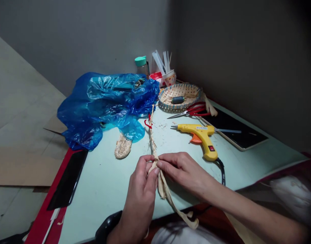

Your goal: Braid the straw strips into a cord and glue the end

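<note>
A thin pale braid of dried husk strips [152, 142] runs up the table from my fingers, with a red tie [148, 124] around its upper part. My left hand [142, 188] pinches the braid's lower end between thumb and fingers. From the other side, my right hand [182, 169] grips the same spot, thumb and forefinger closed on the strips. Loose husk strips [168, 193] hang below both hands past the table edge. Left of the braid lies a coiled oval piece of braided husk [123, 146], partly under blue plastic.
A blue plastic bag [107, 105] covers the back left. At right lie a yellow glue gun [207, 137], red-handled scissors [191, 111] and a dark tablet [239, 130]. Behind them are a woven basket [180, 93] with a thread spool, a cup of glue sticks [169, 78] and a jar [141, 64].
</note>
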The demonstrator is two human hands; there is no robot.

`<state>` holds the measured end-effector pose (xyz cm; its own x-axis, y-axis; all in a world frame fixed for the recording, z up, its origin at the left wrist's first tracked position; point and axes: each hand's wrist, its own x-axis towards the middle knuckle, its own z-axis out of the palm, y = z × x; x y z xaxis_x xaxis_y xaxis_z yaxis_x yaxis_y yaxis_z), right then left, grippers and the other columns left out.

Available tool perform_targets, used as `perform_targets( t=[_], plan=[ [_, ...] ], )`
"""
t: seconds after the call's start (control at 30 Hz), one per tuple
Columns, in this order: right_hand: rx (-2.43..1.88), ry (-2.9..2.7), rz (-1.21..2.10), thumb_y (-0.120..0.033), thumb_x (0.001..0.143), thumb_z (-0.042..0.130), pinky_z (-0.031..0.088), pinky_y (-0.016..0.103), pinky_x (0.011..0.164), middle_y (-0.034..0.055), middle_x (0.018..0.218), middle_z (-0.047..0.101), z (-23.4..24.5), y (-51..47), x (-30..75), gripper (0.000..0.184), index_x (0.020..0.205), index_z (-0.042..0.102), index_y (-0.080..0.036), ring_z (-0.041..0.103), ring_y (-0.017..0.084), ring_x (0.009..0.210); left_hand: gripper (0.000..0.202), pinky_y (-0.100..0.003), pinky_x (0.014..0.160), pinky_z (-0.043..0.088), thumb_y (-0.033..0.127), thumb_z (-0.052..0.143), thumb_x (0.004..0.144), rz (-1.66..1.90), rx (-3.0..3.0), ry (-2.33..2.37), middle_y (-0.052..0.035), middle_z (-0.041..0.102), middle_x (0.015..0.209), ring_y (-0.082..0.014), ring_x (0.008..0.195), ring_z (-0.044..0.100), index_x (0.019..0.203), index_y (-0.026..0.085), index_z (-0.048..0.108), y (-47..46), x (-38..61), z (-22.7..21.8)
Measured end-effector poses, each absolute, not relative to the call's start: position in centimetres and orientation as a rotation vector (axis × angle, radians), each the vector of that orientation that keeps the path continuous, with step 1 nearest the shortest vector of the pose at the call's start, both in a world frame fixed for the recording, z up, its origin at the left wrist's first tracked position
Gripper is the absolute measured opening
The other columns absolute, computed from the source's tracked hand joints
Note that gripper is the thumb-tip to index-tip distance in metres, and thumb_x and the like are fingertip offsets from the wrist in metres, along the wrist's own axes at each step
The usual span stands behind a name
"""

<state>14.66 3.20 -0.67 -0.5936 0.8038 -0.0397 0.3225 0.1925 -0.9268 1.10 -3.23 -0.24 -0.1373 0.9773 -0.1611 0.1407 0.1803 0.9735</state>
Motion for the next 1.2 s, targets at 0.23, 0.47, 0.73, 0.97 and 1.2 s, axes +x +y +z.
perform_targets(
  t=[0.23, 0.47, 0.73, 0.97, 1.2],
  plan=[
    [-1.035, -2.008, 1.391, -0.028, 0.092, 0.043, 0.029, 0.022, 0.053, -0.0036, 0.057, 0.049, -0.6, 2.9, 14.4, 0.033, 0.063, 0.051, -0.016, 0.041, 0.009, 0.056, 0.018, -0.024, 0.049, 0.030, 0.035, 0.042, 0.094, 0.956, 1.363, 1.682, 0.0096, 0.044, 0.053, -0.0116, 0.047, 0.040, 0.108, 0.023, 0.041, -3.3, 0.9, 0.0],
    [-1.018, -1.985, 1.428, -0.025, 0.092, 0.042, 0.030, 0.022, 0.054, -0.0032, 0.055, 0.052, -0.7, 2.8, 14.5, 0.033, 0.064, 0.056, -0.016, 0.043, 0.009, 0.053, 0.018, -0.023, 0.062, 0.040, 0.021, 0.042, 0.095, 0.838, 1.953, 1.883, 0.0006, 0.064, 0.071, -0.0125, 0.063, 0.060, 0.085, 0.020, 0.057, -3.5, -0.1, 0.7],
    [-0.896, -1.945, 1.453, -0.023, 0.091, 0.044, 0.030, 0.024, 0.056, -0.0037, 0.059, 0.047, -0.8, 3.0, 15.3, 0.030, 0.063, 0.051, -0.016, 0.041, 0.010, 0.059, 0.020, -0.028, 0.059, 0.040, 0.007, 0.055, 0.084, 0.968, 2.649, 2.093, -0.0050, 0.067, 0.070, -0.0162, 0.059, 0.060, 0.101, 0.010, 0.066, -4.8, 2.3, -1.4],
    [-0.866, -1.681, 1.770, -0.036, 0.089, 0.052, 0.036, 0.024, 0.061, 0.0014, 0.070, 0.059, -0.9, 3.2, 15.4, 0.028, 0.078, 0.066, -0.013, 0.049, 0.013, 0.066, 0.026, -0.033, 0.059, 0.041, 0.013, 0.050, 0.088, 0.717, 2.789, 2.062, -0.0126, 0.070, 0.082, -0.0206, 0.065, 0.060, 0.108, 0.006, 0.063, -5.7, 2.7, -1.5],
    [-0.812, -1.667, 1.822, -0.039, 0.092, 0.050, 0.032, 0.023, 0.059, 0.0000, 0.067, 0.053, -0.9, 3.3, 16.0, 0.036, 0.081, 0.071, -0.012, 0.039, 0.010, 0.060, 0.013, -0.028, 0.077, 0.044, 0.023, 0.057, 0.089, 1.045, 1.924, 1.862, -0.0039, 0.066, 0.090, -0.0170, 0.085, 0.060, 0.095, 0.020, 0.068, -4.4, -1.1, 2.2]
  ],
)
